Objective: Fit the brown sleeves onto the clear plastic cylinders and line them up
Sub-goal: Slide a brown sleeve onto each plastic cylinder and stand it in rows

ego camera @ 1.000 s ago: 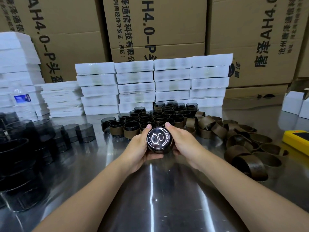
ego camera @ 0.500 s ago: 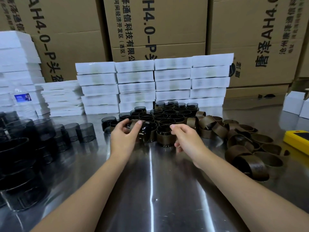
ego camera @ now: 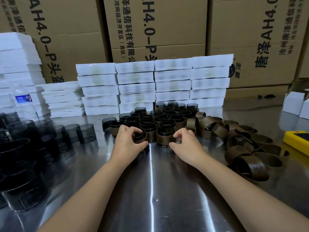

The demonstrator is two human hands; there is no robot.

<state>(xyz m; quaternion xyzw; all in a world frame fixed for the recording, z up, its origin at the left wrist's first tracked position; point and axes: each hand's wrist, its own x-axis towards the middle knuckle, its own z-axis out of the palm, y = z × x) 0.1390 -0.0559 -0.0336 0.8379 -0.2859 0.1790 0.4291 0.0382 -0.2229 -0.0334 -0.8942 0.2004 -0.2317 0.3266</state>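
Several dark clear cylinders with brown sleeves [ego camera: 160, 119] stand packed in rows at the table's middle. My left hand [ego camera: 127, 141] grips a sleeved cylinder [ego camera: 142, 136] at the front left of the group, fingers over its rim and thumb at its base. My right hand [ego camera: 184, 143] has curled fingers, with thumb and index tips against the right side of the front sleeved cylinder [ego camera: 164, 136]. Loose brown sleeves [ego camera: 249, 166] lie in a heap to the right. Bare clear cylinders [ego camera: 87, 133] stand to the left.
Stacks of white boxes [ego camera: 153, 86] line the back of the steel table [ego camera: 153, 190], with brown cartons [ego camera: 155, 29] behind. A yellow device [ego camera: 296, 139] lies at the right edge. A water bottle [ego camera: 23, 101] and dark stacked cylinders [ego camera: 20, 158] fill the left.
A second ago both hands held one cylinder up, its base toward me. They then set it down at the front of the rows, and now each hand is on a front cylinder.
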